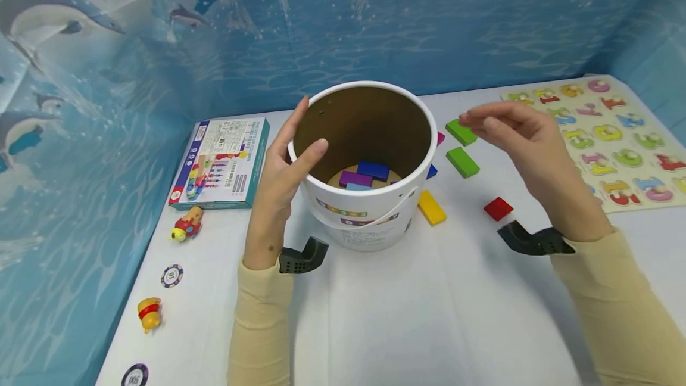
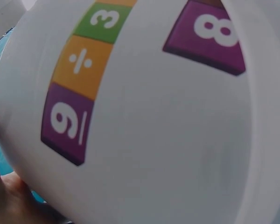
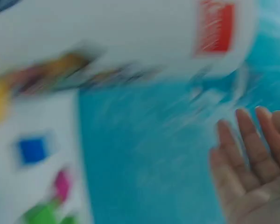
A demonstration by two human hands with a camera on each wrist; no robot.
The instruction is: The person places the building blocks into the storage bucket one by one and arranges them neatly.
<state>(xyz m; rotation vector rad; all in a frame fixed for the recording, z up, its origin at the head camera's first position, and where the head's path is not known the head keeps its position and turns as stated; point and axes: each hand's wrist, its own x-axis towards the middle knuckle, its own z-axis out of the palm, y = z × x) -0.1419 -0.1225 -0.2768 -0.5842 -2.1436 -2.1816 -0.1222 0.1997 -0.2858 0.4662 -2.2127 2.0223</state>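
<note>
My left hand grips the left rim of a white bucket, its thumb over the inner side and the fingers along the outside. Printed number tiles on the bucket wall fill the left wrist view. Inside the bucket lie a dark blue block, a purple block and a light blue block. To the right of the bucket, my right hand is raised in the air with loosely bent fingers and nothing in it. Near it are two green blocks and a red block.
A yellow block and a blue block lie right beside the bucket. Further right is a letter puzzle board. A boxed toy set, two small figures and two round chips line the left side.
</note>
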